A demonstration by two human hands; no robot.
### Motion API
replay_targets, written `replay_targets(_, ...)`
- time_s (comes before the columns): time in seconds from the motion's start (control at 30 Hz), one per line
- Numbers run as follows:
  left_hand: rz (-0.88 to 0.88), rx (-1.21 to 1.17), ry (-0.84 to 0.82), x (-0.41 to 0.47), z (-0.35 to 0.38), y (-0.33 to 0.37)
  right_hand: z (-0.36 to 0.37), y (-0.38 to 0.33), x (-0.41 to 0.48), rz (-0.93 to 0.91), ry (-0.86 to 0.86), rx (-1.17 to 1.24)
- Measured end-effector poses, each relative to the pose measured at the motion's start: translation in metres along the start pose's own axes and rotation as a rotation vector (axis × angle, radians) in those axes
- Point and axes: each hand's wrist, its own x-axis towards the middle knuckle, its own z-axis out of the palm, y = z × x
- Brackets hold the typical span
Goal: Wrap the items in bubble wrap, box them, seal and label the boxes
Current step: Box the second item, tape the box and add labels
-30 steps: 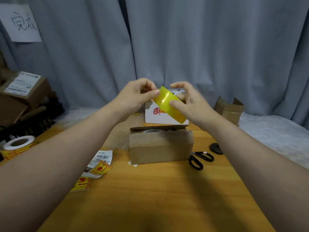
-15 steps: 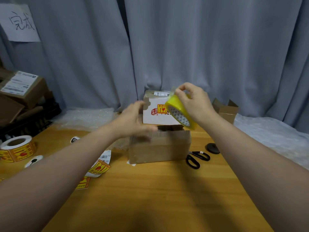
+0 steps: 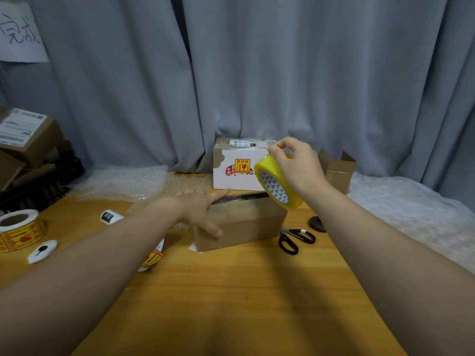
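One tape roll [image 3: 276, 185] in right hand [image 3: 299, 165], box [image 3: 246, 227] below, under left hand [image 3: 203, 211]

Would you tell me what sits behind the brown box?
A white box with a fragile sticker stands there; the tape roll and right hand cover its right end.

1 brown cardboard box [image 3: 246, 227] lies lengthwise, its top flaps not quite flat, with a dark slit along the far edge. The left hand [image 3: 203, 211] rests on its left end, fingers straight. Over its right end, 1 yellow tape roll [image 3: 276, 187] hangs tilted, pinched by the right hand [image 3: 298, 165]. Just behind the box stands 1 white box [image 3: 228, 176] with a yellow sticker. Bubble wrap [image 3: 120, 182] lies behind-left of the brown box, and 1 label roll [image 3: 19, 231] sits well to its left.
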Motion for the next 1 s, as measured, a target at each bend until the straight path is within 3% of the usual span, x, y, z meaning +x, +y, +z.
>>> replay_targets(0.1,0.082,-0.065,0.126,-0.005,0.001,0.006,0.003,0.004,-0.006,0.026,0.03,-0.019)
replay_targets(0.23,0.123,0.141,0.268,-0.018,-0.02,0.009,0.003,0.007,-0.013,0.032,0.085,-0.041)
replay_targets(0.47,0.169,0.266,0.187,-0.049,-0.046,0.02,-0.002,0.003,-0.015,0.022,0.038,-0.168)
replay_targets(0.8,0.247,0.007,0.105,-0.042,-0.01,0.016,-0.018,0.007,-0.019,-0.096,-0.105,-0.328)
replay_targets(1.0,0.245,0.073,0.088,-0.016,0.025,0.006,-0.013,0.003,-0.014,-0.267,-0.382,-0.539)
